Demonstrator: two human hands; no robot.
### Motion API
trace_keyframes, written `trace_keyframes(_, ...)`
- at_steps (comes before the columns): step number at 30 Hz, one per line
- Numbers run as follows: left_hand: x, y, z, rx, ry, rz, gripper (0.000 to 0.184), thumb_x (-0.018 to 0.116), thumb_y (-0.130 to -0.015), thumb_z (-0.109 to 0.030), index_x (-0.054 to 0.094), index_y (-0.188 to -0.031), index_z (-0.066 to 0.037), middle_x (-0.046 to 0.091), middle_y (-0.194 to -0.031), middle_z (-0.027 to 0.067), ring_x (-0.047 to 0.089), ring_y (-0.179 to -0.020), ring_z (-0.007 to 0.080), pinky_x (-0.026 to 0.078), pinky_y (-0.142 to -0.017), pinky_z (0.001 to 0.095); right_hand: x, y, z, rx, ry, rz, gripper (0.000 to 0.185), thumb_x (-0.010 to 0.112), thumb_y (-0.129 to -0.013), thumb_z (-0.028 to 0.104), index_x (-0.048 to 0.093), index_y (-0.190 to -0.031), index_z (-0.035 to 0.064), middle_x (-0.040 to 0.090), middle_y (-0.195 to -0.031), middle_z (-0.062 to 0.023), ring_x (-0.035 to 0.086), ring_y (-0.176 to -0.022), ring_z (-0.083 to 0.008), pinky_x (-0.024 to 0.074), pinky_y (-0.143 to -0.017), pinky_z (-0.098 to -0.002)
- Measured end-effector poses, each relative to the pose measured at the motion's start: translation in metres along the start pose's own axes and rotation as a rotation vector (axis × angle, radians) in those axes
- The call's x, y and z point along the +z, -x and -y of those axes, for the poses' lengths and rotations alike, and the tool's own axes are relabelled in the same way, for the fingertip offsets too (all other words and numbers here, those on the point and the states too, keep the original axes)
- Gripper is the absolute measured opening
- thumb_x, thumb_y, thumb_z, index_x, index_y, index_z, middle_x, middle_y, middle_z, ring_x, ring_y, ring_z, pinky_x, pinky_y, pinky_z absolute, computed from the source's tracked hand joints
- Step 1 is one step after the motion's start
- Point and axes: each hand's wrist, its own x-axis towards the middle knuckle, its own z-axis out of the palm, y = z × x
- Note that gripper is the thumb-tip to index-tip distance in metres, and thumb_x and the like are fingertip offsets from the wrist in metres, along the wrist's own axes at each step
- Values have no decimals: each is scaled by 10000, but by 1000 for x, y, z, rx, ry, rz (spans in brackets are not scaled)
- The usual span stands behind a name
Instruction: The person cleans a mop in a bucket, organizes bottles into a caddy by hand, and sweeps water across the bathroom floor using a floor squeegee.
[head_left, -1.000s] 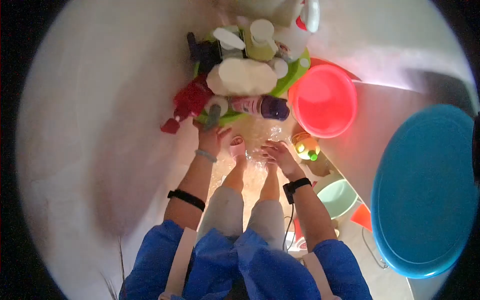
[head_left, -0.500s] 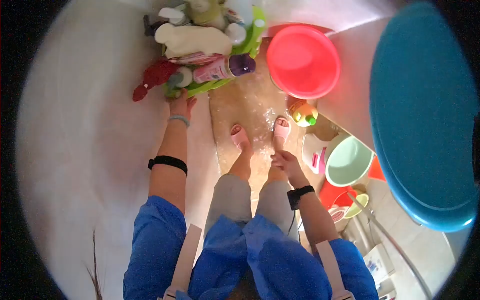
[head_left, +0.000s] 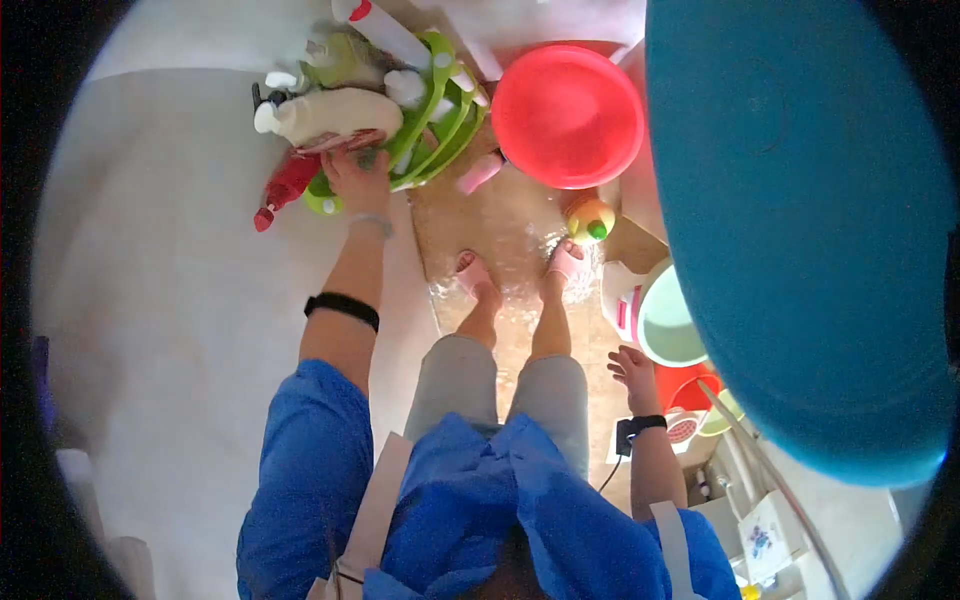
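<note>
My left hand is at the near side of a tilted green rack, its fingers closed around a small grey-green object, mostly hidden. Beside these fingers, a large cream bottle lies across the rack, and a dark red bottle rests to their left. Fingers spread and empty, my right hand is low on the right, near a pale green basin. A pink cylinder lies by the rack's right side, partly hidden.
A pink-red basin is at the upper right of the wet brown floor. Below it stands a yellow-orange bottle with a green cap. A big blue tub fills the right side. A red bucket and a hose are lower right.
The green rack has tipped, showing its slats, and the pink cylinder is now apart from the other bottles. My right hand has moved right and down, away from my leg. The blue tub appears nearer.
</note>
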Motion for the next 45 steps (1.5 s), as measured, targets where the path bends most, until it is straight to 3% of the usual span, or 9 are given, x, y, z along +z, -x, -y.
trace_keyframes(8, -27, 38, 43, 91, -181, 131, 686, 734, -679, -242, 394, -1208, 30, 437, -1219, 232, 413, -1140, 391, 382, -938, 428, 0, -79, 19, -37, 235, 45, 299, 595, -824, 188, 561, -1042, -14, 638, -880, -62, 614, -749, -141, 444, -592, -209)
trace_keyframes(14, -45, 111, 78, -1085, 763, 183, 594, 681, -768, -191, 367, -1250, -41, 544, -1020, 80, 554, -809, 198, 464, -729, 308, 139, -214, 11, -496, 627, 396, 309, 620, -778, 181, 577, -1049, 38, 636, -923, -68, 611, -860, -196, 483, -737, -291)
trace_keyframes(22, -27, 12, 107, -191, 857, -223, 541, 568, -871, -127, 278, -1321, -56, 518, -1104, 68, 533, -902, 138, 451, -781, 273, 357, -354, 36, -848, 1397, 356, 379, 580, -800, 276, 560, -1094, 37, 600, -1074, -155, 568, -992, -321, 449, -859, -394)
trace_keyframes(27, 4, -13, 103, -128, 882, -358, 602, 528, -882, -88, 204, -1387, -39, 472, -1229, 117, 534, -981, 175, 438, -848, 300, 432, -396, 30, -986, 1613, 564, 331, 562, -773, 302, 586, -1004, 65, 618, -977, -180, 585, -929, -335, 453, -790, -443)
trace_keyframes(29, 10, -12, 113, 32, 1168, -125, 694, 426, -868, 49, 48, -1433, -89, 101, -1486, 58, 406, -1150, 161, 338, -966, 292, 447, -376, 39, -999, 1600, 621, 311, 521, -810, 293, 604, -1000, 63, 615, -1017, -170, 577, -964, -326, 441, -844, -416)
trace_keyframes(32, 15, -11, 108, 42, 1222, -212, 592, 433, -890, 18, 156, -1410, -38, 213, -1445, 111, 366, -1225, 237, 355, -978, 348, 473, -425, 3, -862, 1593, 678, 333, 410, -879, 301, 614, -1029, 86, 622, -1039, -141, 579, -982, -307, 435, -896, -376)
trace_keyframes(35, 23, -3, 121, 4, 1170, -266, 549, 461, -882, -15, 232, -1382, -18, 344, -1353, 132, 469, -1101, 216, 418, -894, 321, 487, -466, -58, -1760, 1554, 561, 379, 352, -901, 343, 548, -1141, 125, 593, -1115, -119, 537, -1063, -301, 394, -943, -428)
trace_keyframes(41, 30, 11, 129, 30, 891, -443, 341, 505, -846, -29, 487, -1182, 23, 505, -1163, 164, 534, -914, 165, 411, -804, 247, 483, -476, -79, -1065, 1738, 603, 348, 431, -850, 205, 502, -1167, 78, 540, -1141, -139, 494, -1080, -292, 410, -853, -499)
trace_keyframes(45, 25, 9, 134, 308, 534, -28, 370, 693, -699, -120, 565, -1032, -24, 533, -1103, 100, 522, -927, 232, 416, -803, 319, 453, -429, -45, -1294, 1820, 498, 413, 572, -765, 274, 505, -1105, 49, 554, -1044, -161, 531, -1012, -321, 431, -834, -456)
